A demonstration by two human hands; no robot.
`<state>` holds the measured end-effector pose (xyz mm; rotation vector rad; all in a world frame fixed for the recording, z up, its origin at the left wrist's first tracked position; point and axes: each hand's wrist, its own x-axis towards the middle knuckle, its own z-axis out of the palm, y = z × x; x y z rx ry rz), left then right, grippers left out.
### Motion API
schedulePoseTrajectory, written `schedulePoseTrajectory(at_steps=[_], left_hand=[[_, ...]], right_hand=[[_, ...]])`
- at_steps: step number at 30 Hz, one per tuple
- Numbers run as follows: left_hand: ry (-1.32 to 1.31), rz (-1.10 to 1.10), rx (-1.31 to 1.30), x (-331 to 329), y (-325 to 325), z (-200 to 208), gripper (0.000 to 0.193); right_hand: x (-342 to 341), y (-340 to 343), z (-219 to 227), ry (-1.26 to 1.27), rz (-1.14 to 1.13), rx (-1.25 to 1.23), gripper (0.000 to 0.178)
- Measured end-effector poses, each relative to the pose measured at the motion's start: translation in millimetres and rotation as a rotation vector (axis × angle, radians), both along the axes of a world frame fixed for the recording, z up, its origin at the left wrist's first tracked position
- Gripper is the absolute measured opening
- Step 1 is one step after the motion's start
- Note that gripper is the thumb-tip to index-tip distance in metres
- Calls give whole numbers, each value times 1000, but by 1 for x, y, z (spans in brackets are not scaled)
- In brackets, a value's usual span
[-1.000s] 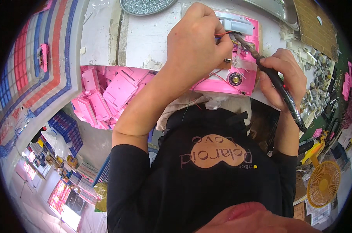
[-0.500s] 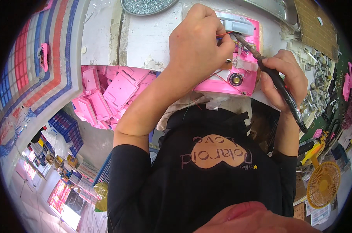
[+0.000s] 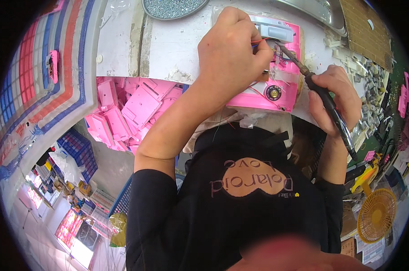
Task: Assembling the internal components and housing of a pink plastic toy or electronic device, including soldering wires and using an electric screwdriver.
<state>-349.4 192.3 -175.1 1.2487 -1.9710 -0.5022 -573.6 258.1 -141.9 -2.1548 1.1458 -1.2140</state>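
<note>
My right hand (image 3: pixel 337 97) grips a soldering iron (image 3: pixel 324 92) by its black handle, and the metal shaft slants up and left. Its tip meets the wiring beside a grey plastic part (image 3: pixel 276 32) on an open pink plastic casing (image 3: pixel 258 100). Over the casing's left side, my left hand (image 3: pixel 233 49) pinches thin red and blue wires (image 3: pixel 260 41) near that tip. A small round speaker (image 3: pixel 273 93) sits in the casing's lower right. My left hand covers much of the casing's left part.
Pink plastic panels (image 3: pixel 141 108) are heaped left of my left forearm. A round tray of small screws (image 3: pixel 172 7) stands at the back, with a metal tray (image 3: pixel 319 11) further right. Small grey parts (image 3: pixel 371 99) lie scattered at right, above a yellow fan (image 3: pixel 377 214).
My right hand and the iron's handle have shifted slightly right and down, while the tip stays by the wires. My left hand keeps its pinch.
</note>
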Motion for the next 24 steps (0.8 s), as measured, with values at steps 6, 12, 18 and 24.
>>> schedulePoseTrajectory(at_steps=[6,12,18,24], left_hand=[[5,-10,8,0,0,0,13],[6,-4,43,0,1,3,11],[15,-8,50,1,0,1,11],[-31,-34,-2,3,-1,0,14]], right_hand=[[-7,10,4,-59,-13,-13,29],[-12,13,6,-38,-27,-8,29],[-14,14,6,-52,-39,-7,30],[-18,14,5,-51,-41,-8,29]])
